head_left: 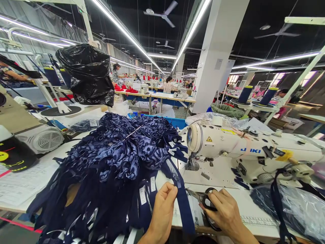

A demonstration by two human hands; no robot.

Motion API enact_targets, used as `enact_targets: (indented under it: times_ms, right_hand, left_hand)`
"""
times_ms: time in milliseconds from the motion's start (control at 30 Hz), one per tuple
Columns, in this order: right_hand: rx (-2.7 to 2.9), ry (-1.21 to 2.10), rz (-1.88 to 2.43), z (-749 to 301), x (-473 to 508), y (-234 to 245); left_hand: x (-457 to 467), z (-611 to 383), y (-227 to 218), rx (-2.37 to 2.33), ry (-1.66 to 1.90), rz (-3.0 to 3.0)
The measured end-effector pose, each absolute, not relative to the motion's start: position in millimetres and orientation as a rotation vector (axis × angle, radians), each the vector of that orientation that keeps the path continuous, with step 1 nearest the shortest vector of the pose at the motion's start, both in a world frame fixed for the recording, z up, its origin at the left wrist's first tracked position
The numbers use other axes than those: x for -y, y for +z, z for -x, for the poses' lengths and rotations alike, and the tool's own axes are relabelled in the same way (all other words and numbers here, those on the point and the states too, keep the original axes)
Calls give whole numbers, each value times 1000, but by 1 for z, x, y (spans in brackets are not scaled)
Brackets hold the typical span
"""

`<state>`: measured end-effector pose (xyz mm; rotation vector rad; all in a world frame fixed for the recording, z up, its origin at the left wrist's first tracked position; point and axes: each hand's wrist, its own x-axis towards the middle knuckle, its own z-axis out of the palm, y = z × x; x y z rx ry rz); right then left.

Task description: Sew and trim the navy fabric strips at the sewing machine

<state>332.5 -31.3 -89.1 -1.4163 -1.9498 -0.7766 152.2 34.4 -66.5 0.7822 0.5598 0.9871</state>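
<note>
My left hand [162, 208] pinches a dark navy strap [183, 203] that runs down from a big heap of navy patterned garments [114, 159] on the table. My right hand [224, 210] grips black-handled scissors [200, 196], their blades pointing left at the strap, close to my left fingertips. White labels [142, 195] hang from the garment pieces beside my left hand. Behind both hands stands a white sewing machine [241, 149] with its needle area [193, 164] just above the strap.
A plastic bag with dark fabric [291, 206] lies at right. A motor housing [43, 139] and black cap [14, 154] sit at left, with a black bin bag [87, 74] above. Navy thread cones [245, 95] stand behind. Other people [168, 84] work at far tables.
</note>
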Motion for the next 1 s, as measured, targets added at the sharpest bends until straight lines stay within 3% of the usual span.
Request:
enact_targets:
  times_ms: [400, 733, 1000]
  right_hand:
    - [1984, -718, 1422, -335, 31, -86]
    - [2011, -899, 1467, -336, 33, -82]
    - [2147, -810, 1252, -334, 37, -82]
  left_hand:
    - [-35, -154, -64, -738, 1093, -988]
    - [-36, -151, -66, -752, 1090, -985]
    - [-39, -151, -66, -788, 1150, -1019]
